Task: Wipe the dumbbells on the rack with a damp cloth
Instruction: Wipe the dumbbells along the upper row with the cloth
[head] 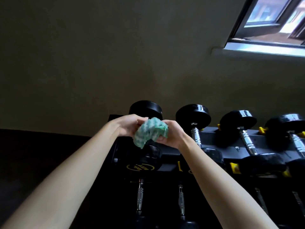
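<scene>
A crumpled green-and-white cloth [150, 133] is bunched between both hands above the leftmost dumbbell [146, 109] on the top shelf. My left hand [128, 124] grips the cloth's left side. My right hand [171, 134] holds its right side with curled fingers. The hands and cloth hide that dumbbell's handle. Its near head [148, 161] carries a yellow logo. Black dumbbells [194, 115] with chrome handles line the dark rack [231, 146] to the right.
A lower shelf holds more dumbbells with chrome handles [140, 197]. Yellow cradles [234, 168] mark the rack's slots. A plain wall rises behind, and a window [270, 22] sits at the upper right. Dark floor lies left of the rack.
</scene>
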{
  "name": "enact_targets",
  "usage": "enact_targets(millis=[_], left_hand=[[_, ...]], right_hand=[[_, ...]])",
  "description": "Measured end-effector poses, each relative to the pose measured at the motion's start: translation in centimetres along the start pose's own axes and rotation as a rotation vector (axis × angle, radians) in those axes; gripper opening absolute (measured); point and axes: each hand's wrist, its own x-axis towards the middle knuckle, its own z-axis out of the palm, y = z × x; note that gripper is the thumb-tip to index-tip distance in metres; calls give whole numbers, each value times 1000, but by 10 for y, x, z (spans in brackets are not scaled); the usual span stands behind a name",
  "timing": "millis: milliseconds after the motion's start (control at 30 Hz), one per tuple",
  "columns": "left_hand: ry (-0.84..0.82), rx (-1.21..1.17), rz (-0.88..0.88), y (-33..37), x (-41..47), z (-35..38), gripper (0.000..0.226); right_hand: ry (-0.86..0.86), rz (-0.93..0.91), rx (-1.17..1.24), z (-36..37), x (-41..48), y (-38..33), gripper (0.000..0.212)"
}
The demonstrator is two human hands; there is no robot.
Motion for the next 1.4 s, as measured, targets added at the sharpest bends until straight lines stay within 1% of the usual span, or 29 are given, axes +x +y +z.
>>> enact_targets(millis=[67, 100, 167, 267, 333, 400, 467, 567, 633, 700, 733, 767, 800, 833, 867, 933, 967, 1000, 1033, 1067, 1100, 1133, 1200, 1233, 1300, 1400], left_hand=[[-32, -84, 16, 7, -6, 5, 33], [-22, -108, 20, 10, -9, 8, 32], [2, -116, 38, 14, -18, 19, 28], [77, -134, 100, 14, -23, 32, 13], [141, -109, 137, 13, -20, 37, 7], [196, -82, 161, 12, -18, 40, 4], [205, -37, 157, 13, -19, 45, 6], [217, 6, 193, 17, -24, 52, 11], [314, 97, 291, 18, -25, 57, 19], [419, 336, 436, 17, -25, 62, 25], [419, 442, 495, 15, -25, 66, 26], [381, 513, 529, 12, -25, 71, 25], [320, 548, 534, 10, -24, 74, 21], [257, 567, 516, 7, -25, 77, 18], [208, 587, 488, 5, -26, 78, 20], [164, 632, 427, 3, -27, 76, 36], [137, 647, 394, 3, -29, 74, 44], [95, 659, 362, 4, -31, 71, 50], [51, 668, 343, 4, -33, 69, 55], [32, 654, 350, 5, -36, 67, 58], [52, 601, 380, 7, -37, 65, 58], [115, 508, 416, 7, -39, 63, 57], [318, 278, 440, 7, -38, 55, 47], [425, 190, 417, 4, -36, 48, 41], [597, 96, 300, -12, -29, 30, 33], [719, 47, 83, -51, -24, 5, 26]], right_hand=[[-34, -41, 121, -1, -11, -4, 16], [-43, -59, 149, -3, -16, -5, 14], [-33, -86, 171, -10, -27, -7, 18], [6, -107, 151, -20, -39, -9, 28], [26, -125, 131, -23, -47, -8, 21], [74, -139, 111, -25, -49, -5, 17], [143, -126, 68, -26, -49, -2, 19], [293, -121, -6, -28, -46, 3, 16], [387, -139, -40, -27, -42, 6, 13], [440, -174, 0, -22, -36, 8, 14], [443, -183, 30, -19, -33, 10, 14], [420, -179, 64, -16, -33, 12, 12], [363, -165, 119, -13, -34, 12, 10], [281, -145, 200, -11, -36, 13, 14], [202, -131, 311, -11, -39, 14, 22], [90, -109, 485, -17, -43, 16, 40], [52, -101, 509, -19, -45, 17, 48], [25, -102, 501, -21, -47, 19, 51], [25, -114, 454, -23, -47, 21, 46], [33, -126, 410, -23, -47, 20, 36], [46, -139, 384, -23, -45, 20, 26], [60, -149, 382, -24, -43, 21, 20], [142, -158, 328, -28, -35, 23, 16], [210, -161, 262, -33, -29, 26, 14], [337, -170, 126, -40, -19, 36, 15], [486, -221, 24, -42, -7, 53, 37]])
